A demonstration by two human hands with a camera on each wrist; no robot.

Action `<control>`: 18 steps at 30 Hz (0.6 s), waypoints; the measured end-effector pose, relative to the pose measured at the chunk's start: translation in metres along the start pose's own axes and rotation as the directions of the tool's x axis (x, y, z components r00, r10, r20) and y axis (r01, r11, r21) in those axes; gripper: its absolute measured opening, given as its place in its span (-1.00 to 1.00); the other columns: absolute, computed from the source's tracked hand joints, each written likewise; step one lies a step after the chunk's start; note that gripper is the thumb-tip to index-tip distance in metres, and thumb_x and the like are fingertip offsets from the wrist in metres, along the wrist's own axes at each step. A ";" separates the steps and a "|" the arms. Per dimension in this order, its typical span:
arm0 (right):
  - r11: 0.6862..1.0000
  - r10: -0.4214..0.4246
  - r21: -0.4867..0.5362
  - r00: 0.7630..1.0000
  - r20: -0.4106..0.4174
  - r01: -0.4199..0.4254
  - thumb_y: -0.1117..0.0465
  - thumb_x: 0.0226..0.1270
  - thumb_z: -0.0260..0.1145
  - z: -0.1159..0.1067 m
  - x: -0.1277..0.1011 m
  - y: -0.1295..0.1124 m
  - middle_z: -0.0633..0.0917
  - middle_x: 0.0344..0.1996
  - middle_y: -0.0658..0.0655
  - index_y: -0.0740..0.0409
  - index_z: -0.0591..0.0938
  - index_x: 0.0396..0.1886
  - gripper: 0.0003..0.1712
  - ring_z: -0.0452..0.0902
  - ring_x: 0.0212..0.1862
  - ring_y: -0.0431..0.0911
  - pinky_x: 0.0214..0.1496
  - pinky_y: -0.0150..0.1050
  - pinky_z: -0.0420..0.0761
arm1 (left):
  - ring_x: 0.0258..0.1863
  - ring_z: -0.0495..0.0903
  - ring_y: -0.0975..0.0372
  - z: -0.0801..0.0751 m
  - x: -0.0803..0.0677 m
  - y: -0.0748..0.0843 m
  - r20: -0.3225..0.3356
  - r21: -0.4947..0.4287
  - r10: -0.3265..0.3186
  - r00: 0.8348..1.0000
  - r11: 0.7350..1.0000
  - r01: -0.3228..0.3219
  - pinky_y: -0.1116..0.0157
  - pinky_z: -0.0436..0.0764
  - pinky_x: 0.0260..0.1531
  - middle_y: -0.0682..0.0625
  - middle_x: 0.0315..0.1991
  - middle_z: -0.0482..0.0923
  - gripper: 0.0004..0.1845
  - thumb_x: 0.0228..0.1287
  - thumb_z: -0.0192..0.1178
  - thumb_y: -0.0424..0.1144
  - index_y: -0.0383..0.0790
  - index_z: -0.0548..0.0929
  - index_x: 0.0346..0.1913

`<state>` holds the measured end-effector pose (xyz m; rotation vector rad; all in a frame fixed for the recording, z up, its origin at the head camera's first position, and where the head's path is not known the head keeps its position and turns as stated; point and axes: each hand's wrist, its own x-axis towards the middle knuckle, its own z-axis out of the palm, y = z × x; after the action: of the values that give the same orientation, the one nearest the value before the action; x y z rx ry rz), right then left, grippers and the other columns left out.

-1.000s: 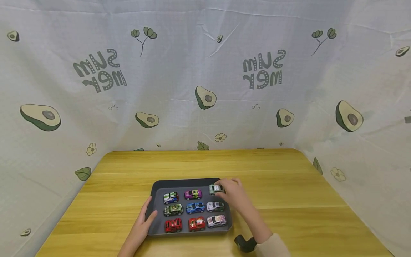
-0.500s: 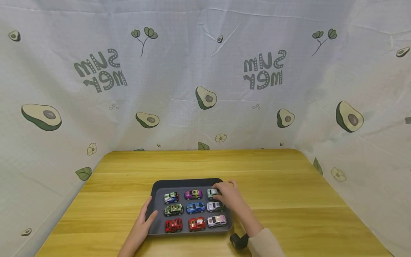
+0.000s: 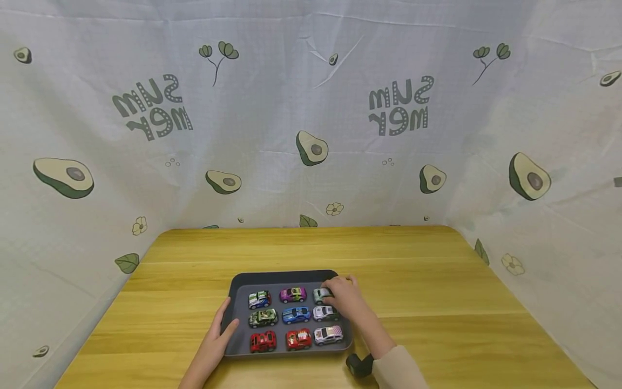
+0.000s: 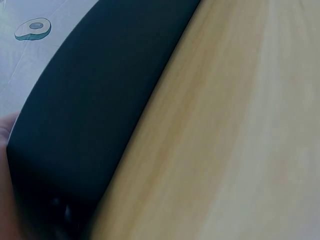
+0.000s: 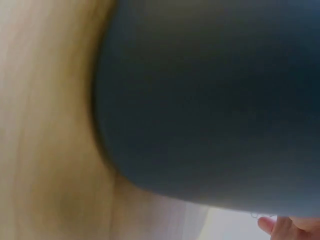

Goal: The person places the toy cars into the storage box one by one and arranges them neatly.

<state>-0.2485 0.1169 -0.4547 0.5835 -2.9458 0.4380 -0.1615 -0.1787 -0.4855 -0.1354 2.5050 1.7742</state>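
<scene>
A dark grey rectangular tray [image 3: 282, 277] lies on the table, bearing toy cars in rows. At its left edge my left hand [image 3: 216, 338] holds the rim, thumb over the top and fingers along the outside. My right hand [image 3: 344, 296] reaches over the far right corner and pinches a pale green toy car [image 3: 320, 295], whose right end the fingers hide. Just in front of it stands a silver-white toy car [image 3: 324, 313]. In the left wrist view the tray's outer wall [image 4: 95, 100] fills the left side; in the right wrist view its rounded corner [image 5: 200, 110] dominates.
Beside the pale green car is a purple car [image 3: 292, 294]; a blue car [image 3: 296, 315], a camouflage car [image 3: 263, 318] and several others share the tray. A black wrist camera [image 3: 359, 366] sits by my right sleeve. A printed curtain [image 3: 262, 119] rises behind the wooden table [image 3: 437, 281].
My right hand has come slightly left and toward me with the pale green car, which now lines up behind the silver-white one. The left hand stays at the tray's edge.
</scene>
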 end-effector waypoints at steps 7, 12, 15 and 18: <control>0.995 0.004 0.095 0.999 -0.049 0.001 0.20 0.11 0.32 -0.001 -0.006 0.002 0.65 -0.08 0.08 0.09 0.62 -0.09 -0.67 0.48 0.07 0.00 0.17 0.12 0.23 | 0.39 -0.27 -0.22 0.001 0.003 -0.001 0.005 -0.007 0.012 1.000 1.000 -0.012 -0.27 -0.17 0.26 -0.27 0.44 -0.24 -0.27 0.34 -0.06 0.01 -0.14 -0.12 0.43; 0.980 0.055 0.197 0.990 -0.132 -0.028 0.21 0.17 0.27 -0.003 -0.013 0.007 0.64 -0.03 0.12 0.08 0.59 -0.04 -0.67 0.49 0.09 0.04 0.16 0.14 0.24 | 0.39 -0.27 -0.22 0.001 0.003 -0.001 0.006 -0.008 0.007 1.000 1.000 -0.007 -0.27 -0.16 0.26 -0.27 0.44 -0.24 -0.27 0.34 -0.05 0.01 -0.13 -0.11 0.43; 0.957 0.124 0.281 0.978 -0.168 -0.073 0.19 0.20 0.25 -0.008 -0.020 0.008 0.61 0.01 0.16 0.10 0.57 0.01 -0.65 0.47 0.12 0.08 0.22 0.15 0.23 | 0.39 -0.25 -0.23 0.000 0.003 0.000 0.000 -0.008 0.000 1.000 1.000 0.000 -0.27 -0.14 0.25 -0.29 0.43 -0.24 -0.27 0.34 -0.06 0.02 -0.14 -0.11 0.43; 0.919 0.181 0.382 0.964 -0.197 -0.095 0.22 0.22 0.22 -0.017 -0.027 0.011 0.60 0.03 0.19 0.15 0.55 0.04 -0.64 0.45 0.14 0.13 0.24 0.13 0.28 | 0.38 -0.22 -0.24 -0.002 0.002 0.004 -0.023 -0.051 -0.021 1.000 0.999 0.019 -0.23 -0.09 0.28 -0.33 0.42 -0.22 -0.28 0.37 -0.09 0.00 -0.22 -0.10 0.42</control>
<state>-0.2272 0.1409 -0.4457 0.3267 -2.7028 1.0187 -0.1638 -0.1792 -0.4811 -0.1841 2.4663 1.8393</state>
